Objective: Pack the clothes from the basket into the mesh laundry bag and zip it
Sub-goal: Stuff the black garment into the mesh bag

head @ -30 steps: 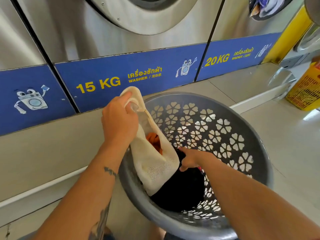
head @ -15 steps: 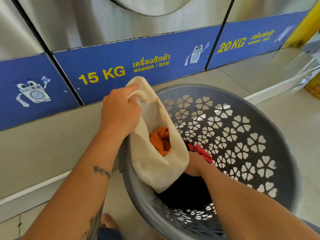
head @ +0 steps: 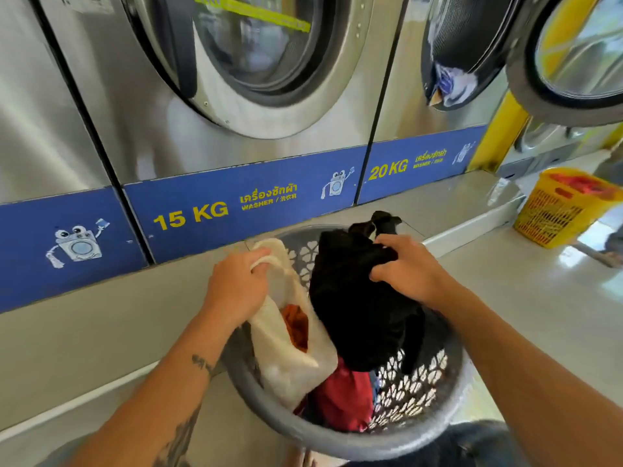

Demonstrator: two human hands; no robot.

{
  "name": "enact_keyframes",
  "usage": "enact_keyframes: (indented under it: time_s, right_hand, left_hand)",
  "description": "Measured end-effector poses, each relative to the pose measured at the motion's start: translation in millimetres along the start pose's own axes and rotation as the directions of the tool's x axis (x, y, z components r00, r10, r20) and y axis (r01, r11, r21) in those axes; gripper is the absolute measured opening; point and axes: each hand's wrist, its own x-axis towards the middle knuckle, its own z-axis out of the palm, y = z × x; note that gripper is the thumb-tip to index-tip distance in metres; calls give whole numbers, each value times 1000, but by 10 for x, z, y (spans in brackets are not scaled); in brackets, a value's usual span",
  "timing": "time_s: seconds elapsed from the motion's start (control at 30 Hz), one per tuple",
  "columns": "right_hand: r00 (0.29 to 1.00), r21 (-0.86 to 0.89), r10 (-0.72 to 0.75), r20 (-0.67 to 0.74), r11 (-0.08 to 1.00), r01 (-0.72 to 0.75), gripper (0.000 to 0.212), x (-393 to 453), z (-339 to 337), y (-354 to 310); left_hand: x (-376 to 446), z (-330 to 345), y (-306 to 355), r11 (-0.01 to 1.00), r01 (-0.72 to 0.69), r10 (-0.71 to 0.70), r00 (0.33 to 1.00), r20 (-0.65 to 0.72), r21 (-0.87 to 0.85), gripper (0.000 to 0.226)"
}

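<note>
Before washers point(head: 236, 96), mesh bag point(head: 290, 348) upright, mouth up, left hand point(head: 236, 284).

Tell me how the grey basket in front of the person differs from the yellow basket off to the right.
The grey basket is round with flower-shaped cutouts; the yellow basket looks squarish with a fine grid of slots. The grey basket is tilted toward the person, while the yellow basket stands upright on the floor. The grey basket has both hands working over it; nobody touches the yellow basket. Both look like perforated plastic and hold something red.
</note>
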Motion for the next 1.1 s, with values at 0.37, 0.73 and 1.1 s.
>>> enact_keyframes:
  time_s: [0.37, 0.73, 1.1]
  right_hand:
    - [950, 42, -251, 186, 968, 248, 81, -474, 1291, -448]
    - [792, -95, -233, 564, 935, 343, 65, -163, 1481, -367]
    - [855, -176, 71, 514, 984, 24, 55, 225, 1582, 240]
  left_hand:
    - [-169, -196, -370, 997, 71, -73, 992, -104, -23, 29]
    - [-121, -150, -252, 995, 74, -83, 988, -131, -73, 48]
    - [-11, -75, -301, 1000, 30, -29, 990, -137, 1, 36]
